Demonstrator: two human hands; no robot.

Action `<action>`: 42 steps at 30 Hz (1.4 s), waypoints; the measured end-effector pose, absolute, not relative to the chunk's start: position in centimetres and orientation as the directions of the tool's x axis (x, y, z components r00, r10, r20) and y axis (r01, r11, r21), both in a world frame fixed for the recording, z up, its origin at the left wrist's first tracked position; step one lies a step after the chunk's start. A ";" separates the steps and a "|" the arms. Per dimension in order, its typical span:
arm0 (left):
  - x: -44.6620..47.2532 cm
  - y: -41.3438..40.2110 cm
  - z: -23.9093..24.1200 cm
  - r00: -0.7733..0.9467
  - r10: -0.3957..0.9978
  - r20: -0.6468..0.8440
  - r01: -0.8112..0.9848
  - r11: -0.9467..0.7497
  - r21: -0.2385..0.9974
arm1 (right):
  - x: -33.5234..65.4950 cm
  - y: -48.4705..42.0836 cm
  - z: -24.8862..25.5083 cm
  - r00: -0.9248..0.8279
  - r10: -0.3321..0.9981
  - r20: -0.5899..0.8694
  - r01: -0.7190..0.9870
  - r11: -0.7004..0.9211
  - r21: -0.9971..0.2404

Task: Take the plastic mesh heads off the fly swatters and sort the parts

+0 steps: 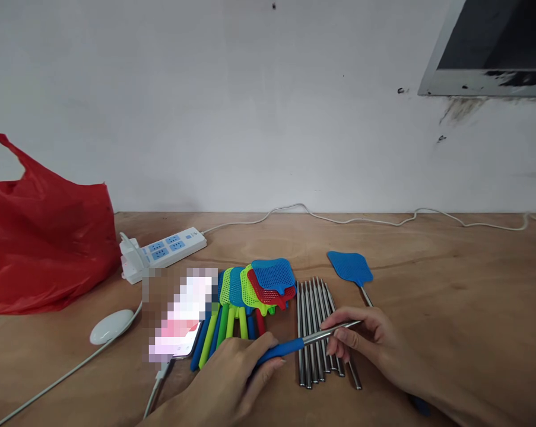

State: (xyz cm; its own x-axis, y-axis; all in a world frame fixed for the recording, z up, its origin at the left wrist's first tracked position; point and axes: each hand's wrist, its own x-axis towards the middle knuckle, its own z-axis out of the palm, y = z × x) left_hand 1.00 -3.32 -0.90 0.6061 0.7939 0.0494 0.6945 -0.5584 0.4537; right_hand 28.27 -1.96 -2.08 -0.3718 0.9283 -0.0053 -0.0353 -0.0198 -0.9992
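Observation:
My left hand (236,373) is closed around a blue handle grip (285,350), tilted up toward the right. Out of its end runs a shiny metal rod (314,336), which my right hand (365,338) pinches near its far tip. Below the hands lies a row of several loose metal rods (310,356) side by side. Left of them are several loose grips (209,341) in blue, green and yellow. Stacked mesh fly swatter heads (272,276) in blue, red and yellow-green overlap behind these grips. A blue fly swatter (351,267) with a metal shaft passes partly hidden under my right hand.
A phone (192,314) with a lit, blurred screen lies on the wooden table (472,296), its cable attached. A white power strip (174,249), a white oval device (111,327) and a red plastic bag (49,237) are at left. A white cord (352,221) runs along the wall.

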 end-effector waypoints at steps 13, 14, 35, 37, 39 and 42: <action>1.2 -3.3 -0.2 0.577 0.815 0.052 0.717 -0.537 0.444 | 28.5 -1.8 -1.5 -0.399 0.917 -0.006 -0.071 -0.038 -0.997; 1.2 -3.2 -0.2 0.570 0.819 0.058 0.714 -0.530 0.458 | 28.5 -1.8 -1.5 -0.397 0.918 -0.002 -0.104 -0.047 -0.993; 1.2 -2.5 0.2 0.596 0.737 0.320 0.619 -0.675 0.402 | 28.7 -0.6 -0.1 -0.005 0.995 -0.099 -0.332 -0.095 -0.939; 1.2 -2.2 0.1 0.592 0.740 0.319 0.646 -0.672 0.362 | 29.0 -0.4 -0.2 -0.014 0.995 -0.099 -0.332 -0.098 -0.938; 1.1 -2.0 0.1 0.573 0.748 0.336 0.665 -0.663 0.343 | 29.1 -0.2 -0.7 -0.037 0.995 -0.097 -0.314 -0.104 -0.944; 0.9 -1.6 0.2 0.551 0.755 0.357 0.695 -0.651 0.305 | 29.1 0.2 -1.7 -0.068 0.992 -0.107 -0.268 -0.121 -0.956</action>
State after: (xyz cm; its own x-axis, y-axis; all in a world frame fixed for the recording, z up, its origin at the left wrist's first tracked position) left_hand 0.92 -1.63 0.17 0.5506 0.7547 0.3567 0.6950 -0.6511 0.3050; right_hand 29.13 0.24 -1.66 -0.0676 0.9920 -0.1069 -0.2685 -0.1213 -0.9556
